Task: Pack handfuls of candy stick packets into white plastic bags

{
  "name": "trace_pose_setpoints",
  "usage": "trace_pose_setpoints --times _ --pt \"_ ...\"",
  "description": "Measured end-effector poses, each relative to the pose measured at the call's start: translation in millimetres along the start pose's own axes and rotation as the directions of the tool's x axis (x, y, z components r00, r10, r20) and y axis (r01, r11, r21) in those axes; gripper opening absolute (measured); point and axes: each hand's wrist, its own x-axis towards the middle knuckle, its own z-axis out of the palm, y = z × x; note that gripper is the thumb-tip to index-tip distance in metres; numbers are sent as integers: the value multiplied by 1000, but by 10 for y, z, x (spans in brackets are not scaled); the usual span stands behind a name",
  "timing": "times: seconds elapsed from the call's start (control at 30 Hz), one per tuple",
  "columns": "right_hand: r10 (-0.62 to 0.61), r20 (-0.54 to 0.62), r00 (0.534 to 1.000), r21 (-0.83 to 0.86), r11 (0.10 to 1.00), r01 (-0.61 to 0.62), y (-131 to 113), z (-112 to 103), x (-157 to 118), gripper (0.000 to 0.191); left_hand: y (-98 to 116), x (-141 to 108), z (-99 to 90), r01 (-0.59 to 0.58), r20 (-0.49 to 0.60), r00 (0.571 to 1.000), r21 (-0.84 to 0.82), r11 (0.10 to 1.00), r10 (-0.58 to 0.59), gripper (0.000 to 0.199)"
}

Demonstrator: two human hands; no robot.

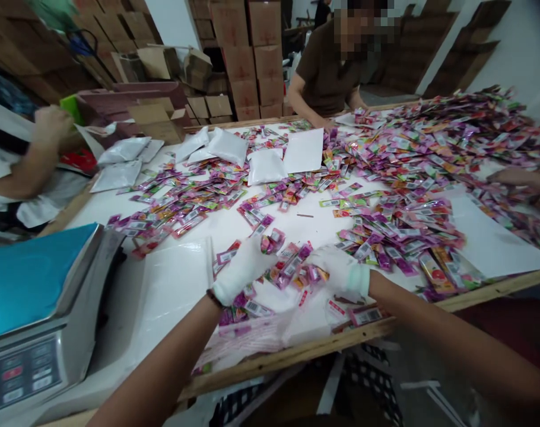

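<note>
My left hand (244, 268), in a white glove, has its fingers closed round a few small purple and pink snack packets (273, 239). Opposite it, my right hand (333, 267), gloved too, is closed on more packets, orange and purple (313, 274). Between the hands several loose packets (290, 267) lie on the white tabletop (314, 228). Just below them, near the front edge, is a stack of clear plastic bags (256, 332). Some fingertips are hidden by the packets.
A scale (43, 320) with a blue pan stands at the left, beside flat white bags (174, 290). Filled white pouches (265, 166) lie farther back. A large packet heap (466, 133) covers the right. Co-workers' hands (323, 123) are across the table and at both sides.
</note>
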Motion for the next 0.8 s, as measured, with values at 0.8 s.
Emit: trace_pose_setpoints --times 0.8 --pt "-45 140 989 -188 980 71 -80 65 365 43 -141 150 337 -54 -64 995 278 959 75 23"
